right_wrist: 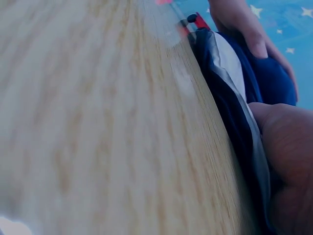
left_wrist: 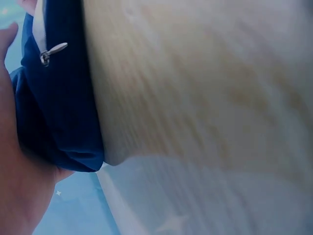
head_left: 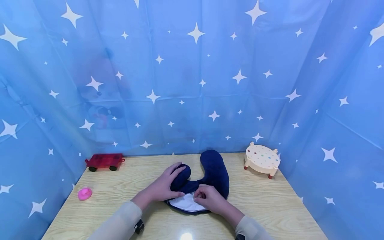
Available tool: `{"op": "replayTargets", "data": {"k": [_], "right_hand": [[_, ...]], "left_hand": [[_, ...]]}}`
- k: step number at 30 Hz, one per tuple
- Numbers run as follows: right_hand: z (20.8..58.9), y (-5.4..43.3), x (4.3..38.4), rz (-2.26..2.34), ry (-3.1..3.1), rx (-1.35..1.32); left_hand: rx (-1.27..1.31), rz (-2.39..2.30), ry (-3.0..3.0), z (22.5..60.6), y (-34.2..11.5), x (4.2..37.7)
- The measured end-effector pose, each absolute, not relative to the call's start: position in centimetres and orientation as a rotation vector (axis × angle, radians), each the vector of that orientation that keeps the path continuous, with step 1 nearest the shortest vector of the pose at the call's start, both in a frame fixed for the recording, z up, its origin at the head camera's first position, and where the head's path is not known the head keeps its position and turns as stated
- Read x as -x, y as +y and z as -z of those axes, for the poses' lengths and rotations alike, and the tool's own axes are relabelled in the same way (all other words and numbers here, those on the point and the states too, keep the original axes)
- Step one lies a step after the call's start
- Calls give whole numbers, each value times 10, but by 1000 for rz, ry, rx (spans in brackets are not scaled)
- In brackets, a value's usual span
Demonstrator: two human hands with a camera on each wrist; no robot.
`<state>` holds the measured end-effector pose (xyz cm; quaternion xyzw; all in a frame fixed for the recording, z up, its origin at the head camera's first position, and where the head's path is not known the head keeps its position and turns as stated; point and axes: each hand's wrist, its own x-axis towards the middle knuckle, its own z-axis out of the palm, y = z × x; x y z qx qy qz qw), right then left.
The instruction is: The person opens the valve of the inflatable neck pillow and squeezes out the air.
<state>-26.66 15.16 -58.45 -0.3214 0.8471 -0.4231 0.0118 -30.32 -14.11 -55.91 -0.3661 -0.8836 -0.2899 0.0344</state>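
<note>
A navy U-shaped neck pillow point(head_left: 216, 170) lies on the table with its curve toward me. Along the near side its zipper gapes, exposing white inner material point(head_left: 186, 204). My left hand point(head_left: 162, 185) holds the pillow's left arm, fingers over the top and thumb by the white material. Curled fingers of my right hand point(head_left: 211, 199) pinch at the upper edge of the opening; the fingertips are partly hidden. In the left wrist view, a metal zipper pull point(left_wrist: 57, 48) sits at the end of the opening. The right wrist view shows the parted zipper edge point(right_wrist: 232, 85) beside my right thumb.
On the wooden table point(head_left: 126, 186), a red toy wagon point(head_left: 103, 161) stands at the back left, with a small pink toy point(head_left: 85, 193) nearer. A cream toy table with dots point(head_left: 262, 158) is at the back right. Blue star-patterned curtains point(head_left: 180, 76) enclose the sides and back.
</note>
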Motion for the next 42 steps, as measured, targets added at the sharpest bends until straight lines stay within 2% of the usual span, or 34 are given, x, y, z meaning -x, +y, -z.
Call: {"op": "replayTargets", "data": {"k": [13, 42], "right_hand": [[585, 151, 267, 1307, 2650, 1004], [581, 150, 265, 1315, 2650, 1001]], "left_hand": [[1193, 687, -2799, 558, -141, 291], [1227, 486, -2836, 558, -135, 289]]}}
